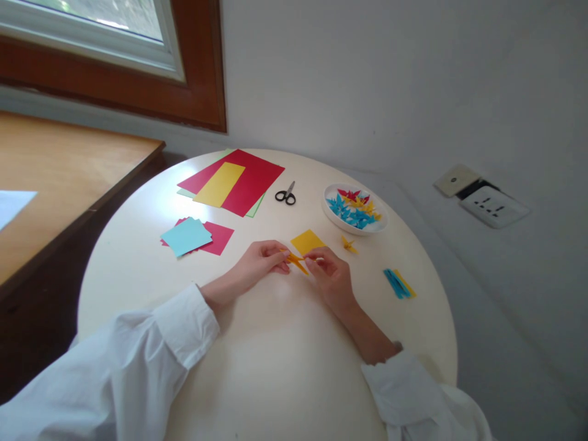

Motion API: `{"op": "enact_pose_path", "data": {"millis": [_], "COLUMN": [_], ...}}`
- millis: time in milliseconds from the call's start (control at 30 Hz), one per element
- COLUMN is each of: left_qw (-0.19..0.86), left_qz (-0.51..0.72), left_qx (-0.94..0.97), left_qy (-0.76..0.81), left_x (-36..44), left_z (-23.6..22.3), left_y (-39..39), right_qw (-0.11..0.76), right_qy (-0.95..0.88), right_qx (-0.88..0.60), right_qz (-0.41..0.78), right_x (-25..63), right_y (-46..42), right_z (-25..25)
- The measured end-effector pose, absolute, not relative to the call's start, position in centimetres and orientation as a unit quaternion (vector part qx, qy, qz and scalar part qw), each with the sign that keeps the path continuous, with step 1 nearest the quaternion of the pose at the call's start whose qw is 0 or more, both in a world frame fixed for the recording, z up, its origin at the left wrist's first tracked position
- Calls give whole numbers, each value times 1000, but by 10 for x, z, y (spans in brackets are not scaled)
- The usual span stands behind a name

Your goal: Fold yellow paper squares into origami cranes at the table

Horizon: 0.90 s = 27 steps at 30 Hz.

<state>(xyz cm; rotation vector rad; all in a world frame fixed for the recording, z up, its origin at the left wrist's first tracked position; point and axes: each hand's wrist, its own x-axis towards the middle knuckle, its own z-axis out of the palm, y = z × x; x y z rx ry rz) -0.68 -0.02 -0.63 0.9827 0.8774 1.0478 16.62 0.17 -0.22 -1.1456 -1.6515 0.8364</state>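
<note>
Between my two hands, above the white round table [257,380], is a folded yellow-orange paper piece [297,262] with narrow pointed ends. My left hand [267,258] pinches its left side between thumb and fingers. At its right, my right hand [329,269] grips a thin tip with the thumb and forefinger. Just beyond the hands lies a flat yellow paper square [308,241], partly hidden by the right hand. A small folded yellow paper crane [349,245] rests to the right of that square.
A white dish [331,222] holds several blue, red and yellow folded papers. Black-handled scissors [285,196] lie left of it. Farther left are large red sheets [257,174], a yellow sheet [220,184] and light-blue squares [187,236]. Blue and yellow strips [397,283] sit at right.
</note>
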Motion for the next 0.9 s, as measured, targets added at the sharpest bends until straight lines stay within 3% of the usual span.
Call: {"op": "enact_pose_path", "data": {"millis": [267, 533, 900], "left_qw": [576, 586, 552], "left_qz": [455, 463, 460], "left_qx": [520, 510, 565], "left_qy": [436, 427, 405], "left_x": [-3, 0, -2], "left_z": [-6, 1, -6], "left_y": [-2, -6, -4], "right_qw": [440, 422, 466], "right_qy": [-712, -712, -682], "right_qx": [-451, -454, -402], "right_qz": [310, 330, 395], "right_x": [163, 161, 162], "right_y": [-1, -3, 1], "right_z": [-3, -3, -8]}}
